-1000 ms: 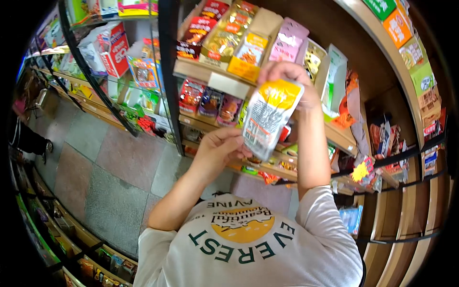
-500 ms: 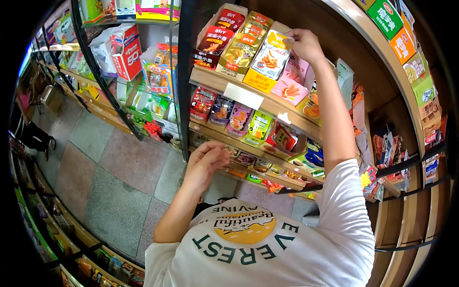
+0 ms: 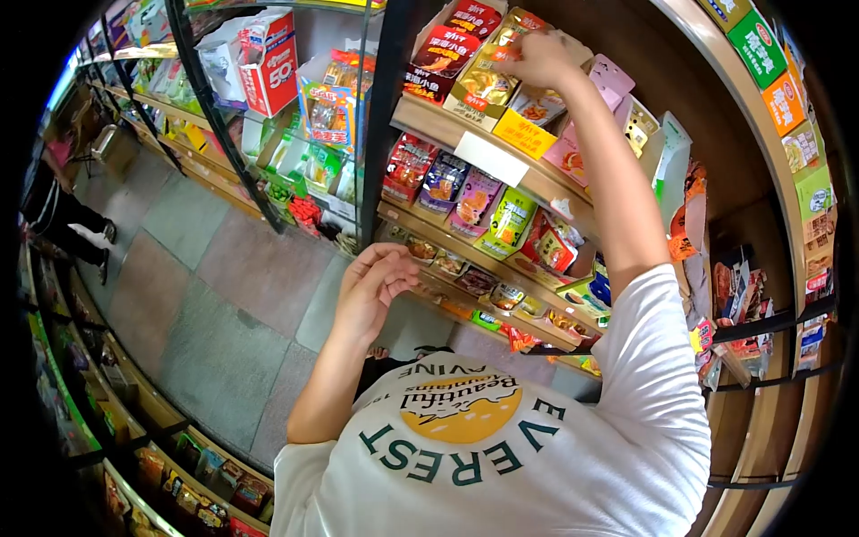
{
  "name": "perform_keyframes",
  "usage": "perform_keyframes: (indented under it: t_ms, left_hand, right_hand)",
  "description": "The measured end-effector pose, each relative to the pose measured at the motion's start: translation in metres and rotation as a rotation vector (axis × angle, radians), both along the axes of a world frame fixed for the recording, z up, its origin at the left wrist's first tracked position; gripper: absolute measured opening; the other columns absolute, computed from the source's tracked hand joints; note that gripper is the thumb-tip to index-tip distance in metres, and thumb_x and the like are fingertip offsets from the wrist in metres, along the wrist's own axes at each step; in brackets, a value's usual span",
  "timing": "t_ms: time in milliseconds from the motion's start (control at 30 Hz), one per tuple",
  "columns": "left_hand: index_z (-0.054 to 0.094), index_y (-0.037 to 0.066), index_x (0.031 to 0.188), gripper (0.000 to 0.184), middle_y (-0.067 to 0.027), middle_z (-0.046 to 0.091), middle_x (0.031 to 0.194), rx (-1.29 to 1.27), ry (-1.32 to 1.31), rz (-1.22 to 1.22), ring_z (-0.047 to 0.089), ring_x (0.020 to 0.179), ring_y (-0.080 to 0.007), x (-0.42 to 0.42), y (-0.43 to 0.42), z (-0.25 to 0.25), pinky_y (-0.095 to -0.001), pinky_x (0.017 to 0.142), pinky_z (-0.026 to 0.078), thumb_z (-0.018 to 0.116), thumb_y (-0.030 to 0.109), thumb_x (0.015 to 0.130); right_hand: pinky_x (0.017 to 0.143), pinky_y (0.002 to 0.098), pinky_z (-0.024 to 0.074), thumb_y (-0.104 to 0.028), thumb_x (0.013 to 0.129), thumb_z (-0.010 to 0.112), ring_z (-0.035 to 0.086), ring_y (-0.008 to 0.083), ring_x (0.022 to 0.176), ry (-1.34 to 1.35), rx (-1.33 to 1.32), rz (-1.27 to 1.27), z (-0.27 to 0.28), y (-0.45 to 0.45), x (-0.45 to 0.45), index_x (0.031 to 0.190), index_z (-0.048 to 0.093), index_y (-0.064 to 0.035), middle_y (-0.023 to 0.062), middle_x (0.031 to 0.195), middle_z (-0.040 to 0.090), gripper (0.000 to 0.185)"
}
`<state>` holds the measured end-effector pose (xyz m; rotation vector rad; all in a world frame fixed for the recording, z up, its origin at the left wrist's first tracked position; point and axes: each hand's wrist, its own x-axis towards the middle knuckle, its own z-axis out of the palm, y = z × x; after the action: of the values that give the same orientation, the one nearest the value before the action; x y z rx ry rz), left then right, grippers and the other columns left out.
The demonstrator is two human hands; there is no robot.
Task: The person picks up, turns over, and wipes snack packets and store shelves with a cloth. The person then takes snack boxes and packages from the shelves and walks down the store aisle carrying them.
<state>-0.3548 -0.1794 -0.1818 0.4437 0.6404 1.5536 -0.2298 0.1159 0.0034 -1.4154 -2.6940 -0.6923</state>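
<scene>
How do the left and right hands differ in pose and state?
The left hand hangs loosely curled in midair; the right hand reaches to the gold packets on the upper shelf. The left holds nothing; whether the right grips a packet is unclear. Both are bare.

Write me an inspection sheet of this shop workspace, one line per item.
Surface: wooden shelf, a pale blank card on its front edge.
Job's things: gold packets in an open box, beside red packets.
Clutter: loose packets jumbled at the far right.
Hands: right hand over the gold packets, grip unclear; left hand half-curled, holding nothing visible.
Cables: nothing seen.
Surroundings: tiled floor; a person in dark trousers at left.
</scene>
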Motion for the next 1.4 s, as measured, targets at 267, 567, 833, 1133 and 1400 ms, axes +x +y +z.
perform_keyframes:
  t_ms: [267, 567, 833, 1133, 1400]
  left_hand:
    - [0.051, 0.001, 0.095, 0.016, -0.0094, 0.059, 0.079, -0.043, 0.015, 0.004, 0.058, 0.071, -0.0155, 0.001, -0.004, 0.005, -0.025, 0.067, 0.048, 0.047, 0.01, 0.083]
    - [0.047, -0.004, 0.105, 0.035, -0.0146, 0.06, 0.09, 0.082, 0.067, -0.077, 0.059, 0.078, -0.0196, 0.016, -0.001, 0.024, -0.0283, 0.073, 0.047, 0.039, 0.026, 0.088]
    - [0.058, -0.001, 0.09, 0.016, -0.0031, 0.06, 0.079, 0.018, 0.112, 0.142, 0.056, 0.068, -0.0063, 0.009, -0.026, 0.029, -0.0183, 0.062, 0.043, 0.055, 0.01, 0.08]
    - [0.056, -0.001, 0.095, 0.016, -0.0053, 0.062, 0.083, -0.027, 0.28, 0.365, 0.057, 0.072, -0.0067, -0.005, -0.043, 0.024, -0.0197, 0.064, 0.045, 0.053, 0.005, 0.081]
    - [0.058, -0.001, 0.09, 0.013, -0.0043, 0.061, 0.079, -0.159, 0.491, 0.47, 0.055, 0.071, -0.007, -0.002, -0.041, 0.01, -0.0197, 0.064, 0.044, 0.052, 0.003, 0.079]
  right_hand:
    - [0.06, 0.0197, 0.0411, -0.009, 0.079, 0.054, 0.052, 0.0069, 0.067, 0.973, -0.264, 0.343, 0.023, 0.005, 0.04, 0.091, 0.055, -0.0027, 0.0014, 0.075, 0.058, 0.014]
    - [0.069, 0.031, 0.0397, -0.018, 0.082, 0.045, 0.046, 0.0207, 0.075, 1.698, -1.412, 0.908, -0.034, -0.117, 0.027, 0.069, 0.045, -0.0067, 0.0079, 0.074, 0.048, 0.017]
    - [0.079, 0.0385, 0.0467, -0.01, 0.079, 0.049, 0.053, 0.029, 0.094, 1.701, -2.11, 0.582, -0.146, -0.17, -0.03, 0.063, 0.043, -0.0085, 0.0163, 0.103, 0.052, 0.016]
    - [0.084, 0.035, 0.0418, -0.035, 0.089, 0.032, 0.051, 0.0231, 0.098, 1.847, -2.031, 0.309, -0.149, -0.195, -0.036, 0.11, 0.043, 0.0054, 0.0146, 0.106, 0.053, 0.047]
    - [0.062, 0.0196, 0.0418, -0.01, 0.077, 0.057, 0.054, 0.0079, 0.071, 1.521, -1.547, 0.327, -0.153, -0.203, -0.021, 0.092, 0.057, 0.0039, 0.0038, 0.081, 0.059, 0.021]
